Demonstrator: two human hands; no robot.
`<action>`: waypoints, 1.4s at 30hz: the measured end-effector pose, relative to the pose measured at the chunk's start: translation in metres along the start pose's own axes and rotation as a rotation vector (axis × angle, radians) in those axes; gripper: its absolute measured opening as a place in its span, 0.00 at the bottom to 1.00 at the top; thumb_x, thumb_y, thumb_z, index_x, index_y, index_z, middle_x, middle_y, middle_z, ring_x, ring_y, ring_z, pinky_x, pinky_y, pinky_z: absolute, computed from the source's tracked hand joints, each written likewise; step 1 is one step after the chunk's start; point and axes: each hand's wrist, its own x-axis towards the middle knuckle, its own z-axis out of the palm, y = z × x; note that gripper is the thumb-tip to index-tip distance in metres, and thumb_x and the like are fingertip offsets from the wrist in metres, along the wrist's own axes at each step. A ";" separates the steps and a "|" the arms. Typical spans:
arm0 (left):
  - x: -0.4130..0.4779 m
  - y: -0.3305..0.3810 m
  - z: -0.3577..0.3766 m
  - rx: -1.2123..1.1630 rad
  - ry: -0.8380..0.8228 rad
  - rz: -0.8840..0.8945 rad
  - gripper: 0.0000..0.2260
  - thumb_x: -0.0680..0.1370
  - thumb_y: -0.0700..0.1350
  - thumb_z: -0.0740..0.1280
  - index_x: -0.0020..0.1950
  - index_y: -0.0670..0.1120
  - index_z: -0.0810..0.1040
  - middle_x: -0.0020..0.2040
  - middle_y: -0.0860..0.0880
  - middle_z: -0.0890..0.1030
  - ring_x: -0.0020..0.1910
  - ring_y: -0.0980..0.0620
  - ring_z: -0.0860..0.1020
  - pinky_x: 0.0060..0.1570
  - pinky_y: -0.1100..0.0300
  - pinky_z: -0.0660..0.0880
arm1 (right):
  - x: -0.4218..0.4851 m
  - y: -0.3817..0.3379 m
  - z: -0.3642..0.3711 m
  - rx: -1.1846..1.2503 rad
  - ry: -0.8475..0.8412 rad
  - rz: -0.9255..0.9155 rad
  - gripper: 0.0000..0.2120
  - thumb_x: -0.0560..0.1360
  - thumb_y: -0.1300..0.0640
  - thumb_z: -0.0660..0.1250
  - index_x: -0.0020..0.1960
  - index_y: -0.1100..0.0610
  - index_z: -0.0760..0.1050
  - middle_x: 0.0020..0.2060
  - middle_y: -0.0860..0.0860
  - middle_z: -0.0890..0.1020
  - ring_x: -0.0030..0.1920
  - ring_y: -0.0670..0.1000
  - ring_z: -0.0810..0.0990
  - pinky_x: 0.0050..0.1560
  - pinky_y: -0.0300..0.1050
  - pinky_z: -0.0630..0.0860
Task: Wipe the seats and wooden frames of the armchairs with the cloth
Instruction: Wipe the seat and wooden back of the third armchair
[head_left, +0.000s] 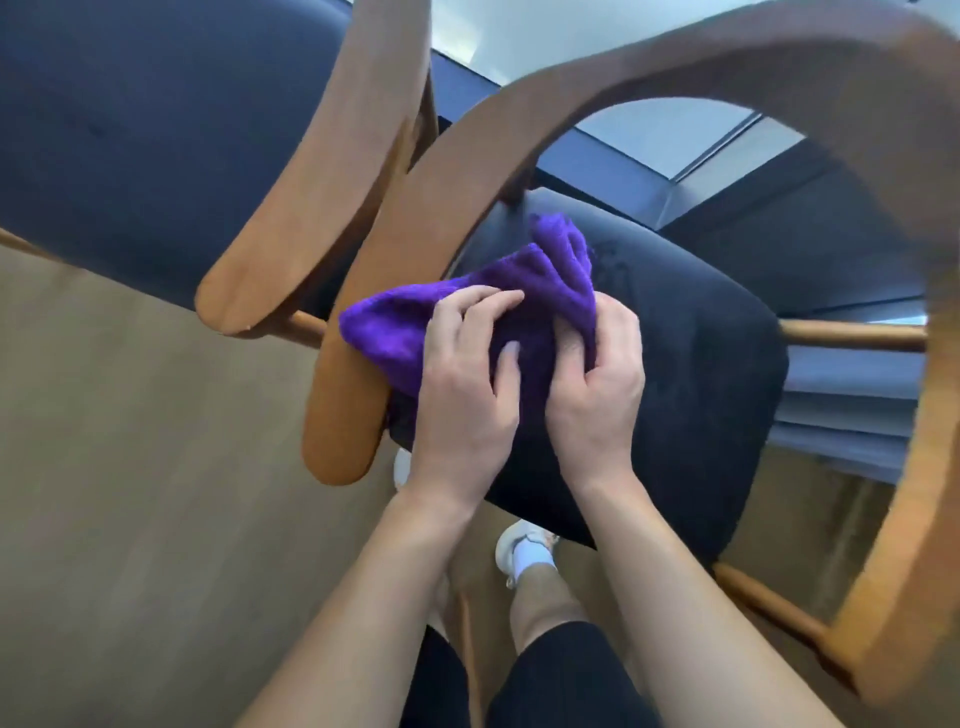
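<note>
The purple cloth (395, 332) sits bunched at the left edge of the nearer seat (701, 395), touching its wooden armrest (343, 415). Wiping looks barely begun, though I can't tell which surfaces are done. The left hand (467, 379) and right hand (597, 384) each grip a fold, fingers curled, palms down; the second armchair (130, 156) stands alongside.

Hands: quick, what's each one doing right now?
Left hand: grips the fluffy purple microfibre cloth.
Right hand: grips the same cloth, fingers curled into it.
</note>
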 end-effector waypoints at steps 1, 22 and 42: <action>-0.007 0.002 0.006 0.007 0.003 -0.032 0.16 0.77 0.34 0.67 0.65 0.40 0.75 0.62 0.45 0.75 0.64 0.51 0.72 0.69 0.61 0.66 | -0.002 0.004 -0.012 0.023 0.023 0.030 0.09 0.83 0.61 0.62 0.60 0.59 0.78 0.55 0.51 0.80 0.57 0.48 0.78 0.61 0.45 0.74; -0.015 0.181 0.019 -0.607 -0.539 -0.582 0.06 0.79 0.46 0.70 0.49 0.45 0.76 0.45 0.49 0.84 0.42 0.54 0.81 0.44 0.63 0.76 | -0.005 -0.084 -0.229 0.489 0.089 0.202 0.15 0.80 0.52 0.66 0.65 0.54 0.76 0.58 0.51 0.83 0.59 0.50 0.82 0.62 0.51 0.78; 0.041 0.241 -0.085 -0.017 -0.589 -0.138 0.23 0.68 0.56 0.79 0.54 0.45 0.78 0.48 0.48 0.83 0.46 0.52 0.82 0.48 0.53 0.80 | -0.033 -0.127 -0.257 -0.114 -0.013 0.173 0.12 0.73 0.53 0.77 0.55 0.52 0.81 0.42 0.42 0.83 0.45 0.44 0.81 0.47 0.32 0.76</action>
